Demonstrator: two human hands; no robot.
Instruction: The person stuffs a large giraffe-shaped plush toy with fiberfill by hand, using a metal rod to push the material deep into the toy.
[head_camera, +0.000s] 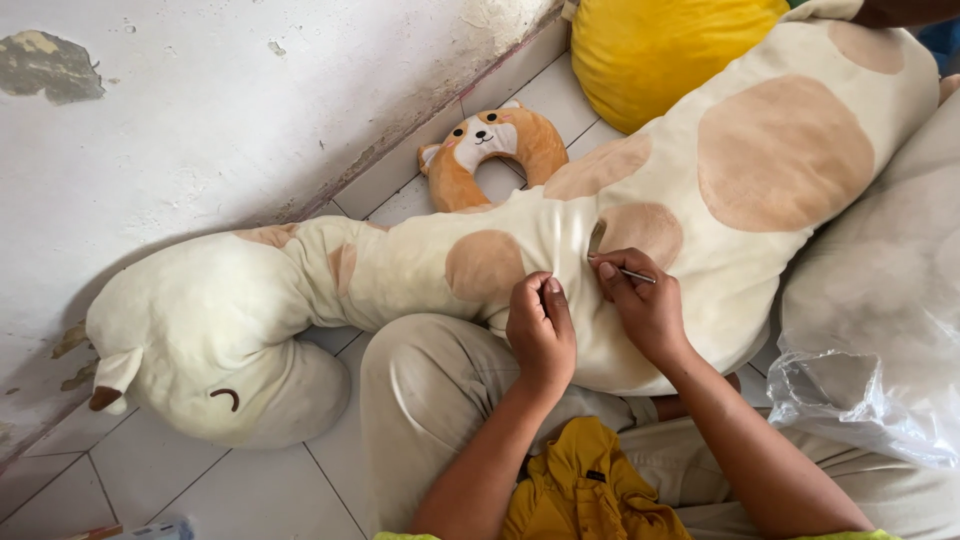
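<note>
A big cream plush giraffe (420, 270) with tan spots lies across my knee and the tiled floor, its head at the left. My left hand (541, 330) pinches the plush fabric beside a small opening in the seam (596, 240). My right hand (645, 300) rests on the plush just right of that opening and holds a thin needle (634, 274) between its fingers, the needle lying almost flat against the fabric.
An orange fox-shaped neck pillow (490, 150) lies by the white wall (220, 110). A yellow cushion (660, 50) sits at the top. A clear plastic bag of stuffing (880, 330) is at the right. A yellow cloth (585, 490) lies in my lap.
</note>
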